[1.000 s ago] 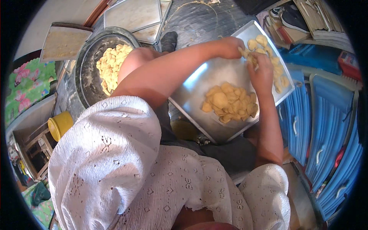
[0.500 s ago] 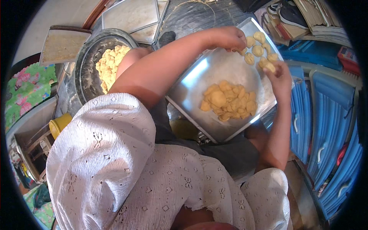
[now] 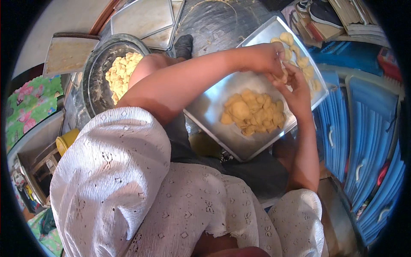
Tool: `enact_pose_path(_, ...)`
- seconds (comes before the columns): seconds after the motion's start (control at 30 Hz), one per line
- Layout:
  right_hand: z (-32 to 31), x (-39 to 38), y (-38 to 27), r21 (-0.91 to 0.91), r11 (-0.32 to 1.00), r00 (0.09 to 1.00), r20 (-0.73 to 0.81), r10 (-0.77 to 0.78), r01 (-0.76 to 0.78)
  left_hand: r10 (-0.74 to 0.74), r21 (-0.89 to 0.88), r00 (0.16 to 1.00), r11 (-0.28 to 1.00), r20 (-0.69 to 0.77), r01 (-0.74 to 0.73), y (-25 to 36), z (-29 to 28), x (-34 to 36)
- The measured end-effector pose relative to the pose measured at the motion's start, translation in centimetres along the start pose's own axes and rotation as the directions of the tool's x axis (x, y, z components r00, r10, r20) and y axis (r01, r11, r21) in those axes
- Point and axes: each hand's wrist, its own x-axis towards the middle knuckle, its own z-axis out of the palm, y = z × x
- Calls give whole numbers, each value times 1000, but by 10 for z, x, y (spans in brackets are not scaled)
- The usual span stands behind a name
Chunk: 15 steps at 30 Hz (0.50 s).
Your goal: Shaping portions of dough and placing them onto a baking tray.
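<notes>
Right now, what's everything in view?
Tray: one, silver, centre
Dough pile: one, tan, tray's near side
Dough rounds: several, tan, tray's far right
Basin: one, black, left
Dough lumps: many, pale yellow, in basin
Flat trays: two, grey, upper left
Board: one, brownish, beside basin
Floral cloth: two patches, green, far left
Bucket: one, yellow, left
Drawers: several, blue, right
Shoe: at least one, black, upper right
Paper stack: one, tan, upper right
Shirt: one, white, worn
Left fingers: count unclear, bare, over tray
Right fingers: count unclear, bare, beside left

The left arm (image 3: pixel 188 83) is extended rightward; the right forearm (image 3: pixel 305 147) is held upward. The left hand (image 3: pixel 270 59) and right hand (image 3: pixel 297 89) are positioned close together, fingers bent.
</notes>
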Motion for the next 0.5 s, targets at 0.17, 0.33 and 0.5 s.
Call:
enact_pose_path(0.17, -49, 5, 11, -450, 883, 982, -62, -180, 134, 237, 567, 970, 806, -47, -169, 5, -7, 6)
enact_pose_path(0.33, -50, -5, 13, -550, 780, 954, -169, 246, -299, 314, 841, 947, 529, -70, -113, -26, 9, 16)
enact_pose_path(0.5, -43, -7, 28, -744, 657, 992, -87, 90, -125, 298, 909, 954, 397, 4, -128, -41, 16, 23)
